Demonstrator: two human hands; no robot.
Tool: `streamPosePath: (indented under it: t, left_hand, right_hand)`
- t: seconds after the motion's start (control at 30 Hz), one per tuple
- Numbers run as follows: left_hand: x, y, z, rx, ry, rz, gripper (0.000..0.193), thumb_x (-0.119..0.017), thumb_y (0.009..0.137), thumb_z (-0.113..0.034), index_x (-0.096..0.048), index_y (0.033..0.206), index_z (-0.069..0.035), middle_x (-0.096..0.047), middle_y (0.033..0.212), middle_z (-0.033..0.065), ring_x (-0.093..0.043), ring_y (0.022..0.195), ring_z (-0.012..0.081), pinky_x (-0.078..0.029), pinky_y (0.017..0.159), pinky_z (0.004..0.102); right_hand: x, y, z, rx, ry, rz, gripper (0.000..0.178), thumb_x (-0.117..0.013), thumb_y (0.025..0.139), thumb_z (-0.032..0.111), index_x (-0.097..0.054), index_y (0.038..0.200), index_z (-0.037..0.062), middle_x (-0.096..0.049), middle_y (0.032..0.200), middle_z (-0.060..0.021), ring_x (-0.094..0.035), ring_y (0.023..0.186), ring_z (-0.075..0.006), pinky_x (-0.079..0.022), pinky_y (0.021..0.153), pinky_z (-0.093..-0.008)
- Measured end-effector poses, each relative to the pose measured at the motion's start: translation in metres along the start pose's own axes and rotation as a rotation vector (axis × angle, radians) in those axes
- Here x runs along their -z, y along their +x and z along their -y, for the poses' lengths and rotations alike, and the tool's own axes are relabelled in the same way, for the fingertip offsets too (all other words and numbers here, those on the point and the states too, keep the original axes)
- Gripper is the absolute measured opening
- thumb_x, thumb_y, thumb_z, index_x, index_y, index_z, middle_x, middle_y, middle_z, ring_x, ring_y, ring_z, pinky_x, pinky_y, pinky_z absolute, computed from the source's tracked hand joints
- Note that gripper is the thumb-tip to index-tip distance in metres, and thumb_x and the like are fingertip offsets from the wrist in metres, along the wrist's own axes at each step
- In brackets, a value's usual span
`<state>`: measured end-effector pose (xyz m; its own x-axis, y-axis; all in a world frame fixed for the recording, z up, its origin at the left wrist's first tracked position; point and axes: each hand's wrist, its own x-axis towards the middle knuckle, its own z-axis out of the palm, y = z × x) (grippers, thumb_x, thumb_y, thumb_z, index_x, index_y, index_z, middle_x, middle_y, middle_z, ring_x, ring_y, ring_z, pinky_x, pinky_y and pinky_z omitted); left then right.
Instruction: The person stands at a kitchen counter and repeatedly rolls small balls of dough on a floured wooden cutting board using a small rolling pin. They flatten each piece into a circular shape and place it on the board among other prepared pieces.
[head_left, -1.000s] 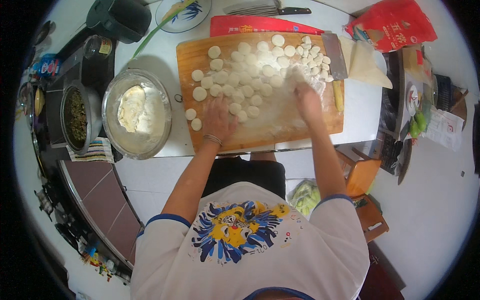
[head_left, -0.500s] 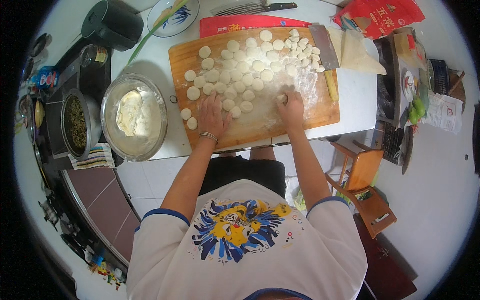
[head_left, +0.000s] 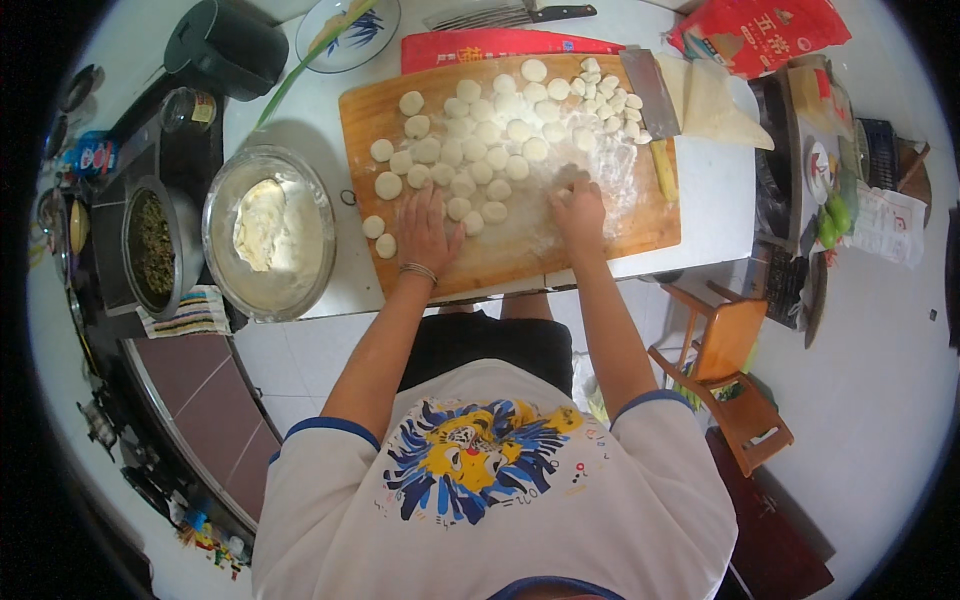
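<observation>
A floured wooden board [head_left: 520, 262] carries many flattened dough rounds [head_left: 451, 153] across its left and middle. Small uncut-looking dough lumps [head_left: 605, 95] are heaped at its far right. My left hand [head_left: 425, 228] lies flat at the board's near left, fingers stretched out beside the lowest rounds, holding nothing. Right of the middle, my right hand [head_left: 580, 215] is closed, fingers curled down onto the board over a small piece of dough, which they mostly hide. A cleaver [head_left: 650, 92] rests on the board's far right edge, with a yellowish rolling pin [head_left: 663, 171] near it.
To the left stand a glass bowl [head_left: 318, 255] holding a dough mass and a metal bowl [head_left: 188, 245] of chopped green filling. Behind the board are a patterned plate [head_left: 378, 48], a knife [head_left: 562, 13] and red packages [head_left: 760, 35]. A wooden chair [head_left: 727, 345] stands right.
My right hand has shifted slightly and its fingers press lower, covering the piece of dough that showed before. The left hand stays in place.
</observation>
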<state>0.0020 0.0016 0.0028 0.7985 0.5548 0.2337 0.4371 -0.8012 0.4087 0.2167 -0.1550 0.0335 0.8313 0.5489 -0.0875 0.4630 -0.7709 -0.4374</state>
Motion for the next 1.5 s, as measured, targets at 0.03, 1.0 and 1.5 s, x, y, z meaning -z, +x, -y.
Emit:
streamPosePath:
  t: [0.03, 1.0, 1.5]
  left_hand:
    - [0.0, 0.0, 0.0, 0.001, 0.002, 0.006, 0.064, -0.063, 0.084, -0.036, -0.041, 0.134, -0.002, -0.038, 0.145, 0.0179, -0.038, 0.129, 0.0366, -0.027, 0.113, 0.0531]
    - [0.0, 0.001, 0.004, -0.04, 0.007, 0.037, 0.062, -0.064, 0.084, -0.034, -0.042, 0.135, -0.005, -0.042, 0.142, 0.0154, -0.041, 0.13, 0.0326, -0.028, 0.113, 0.0514]
    - [-0.004, -0.001, 0.004, -0.023, 0.005, -0.003, 0.059, -0.063, 0.083, -0.036, -0.048, 0.13, -0.004, -0.049, 0.128, 0.0155, -0.045, 0.122, 0.0331, -0.031, 0.11, 0.0528]
  right_hand:
    - [-0.003, 0.001, -0.006, 0.052, -0.002, 0.015, 0.042, -0.075, 0.078, 0.024, -0.055, 0.106, 0.0003, -0.058, 0.1, -0.0215, -0.062, 0.086, -0.0397, -0.052, 0.074, -0.0456]
    - [0.014, -0.012, -0.004, 0.308, 0.105, -0.158, 0.027, -0.066, 0.077, 0.002, -0.06, 0.103, -0.0003, -0.059, 0.095, -0.0169, -0.057, 0.091, -0.0368, -0.047, 0.079, -0.0442]
    - [0.03, 0.117, 0.026, -0.08, 0.368, -0.236, 0.022, -0.07, 0.076, 0.006, -0.062, 0.096, 0.0005, -0.067, 0.088, -0.0162, -0.066, 0.08, -0.0285, -0.052, 0.074, -0.0376]
